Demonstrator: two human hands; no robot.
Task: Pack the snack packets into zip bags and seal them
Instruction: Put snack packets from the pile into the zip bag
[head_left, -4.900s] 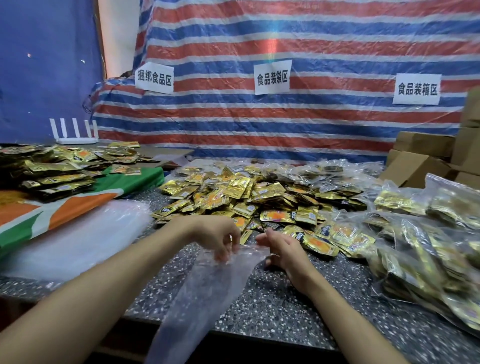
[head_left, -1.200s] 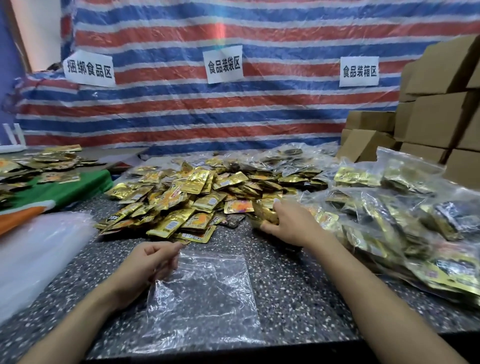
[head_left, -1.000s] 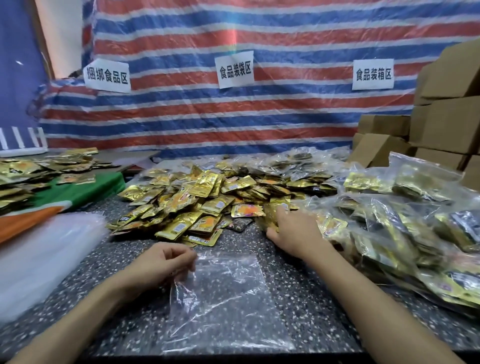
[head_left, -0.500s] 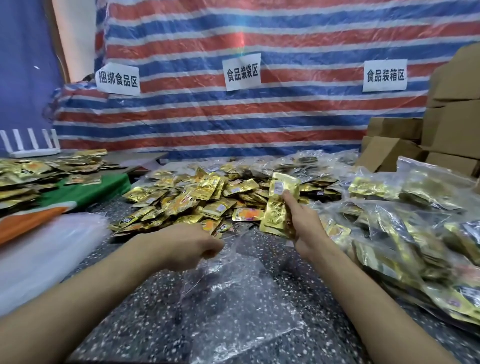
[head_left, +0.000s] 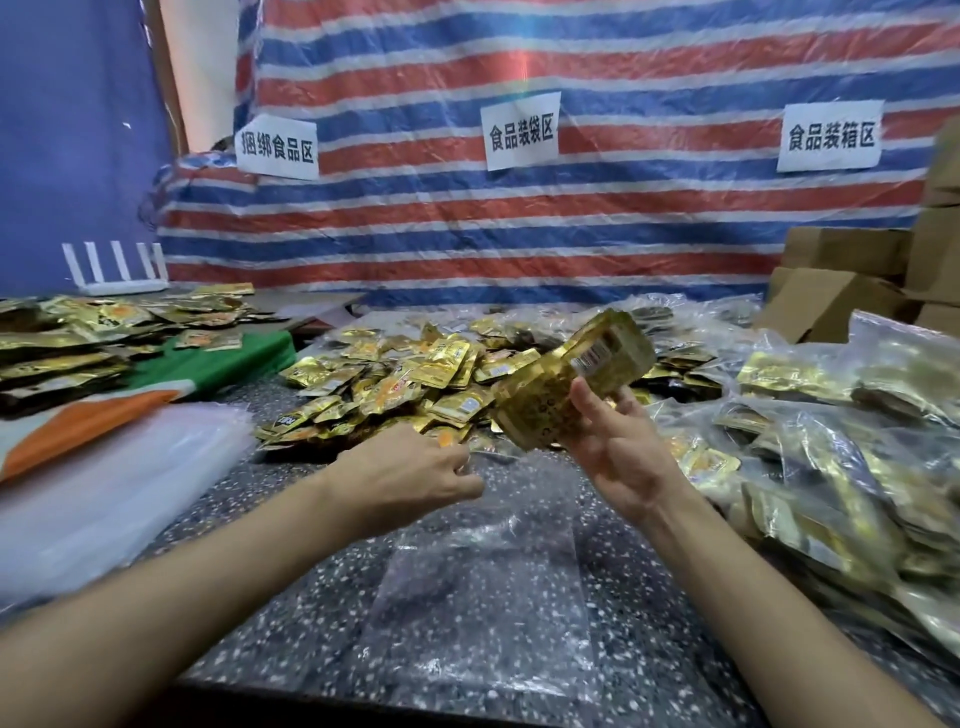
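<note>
Packet stack higher, in curled right fingers

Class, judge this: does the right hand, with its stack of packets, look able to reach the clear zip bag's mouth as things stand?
Probably yes. The right hand holds the packets just above the zip bag, whose mouth the left hand grips; nothing lies between.

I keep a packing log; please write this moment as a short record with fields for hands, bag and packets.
Left hand: pinches top edge of clear plastic zip bag
Right hand: grips stack of gold foil snack packets, held in the air
Bag state: empty, flat on speckled dark table
Loose stock: pile of gold packets behind the hands
Finished: heap of filled clear bags at right
</note>
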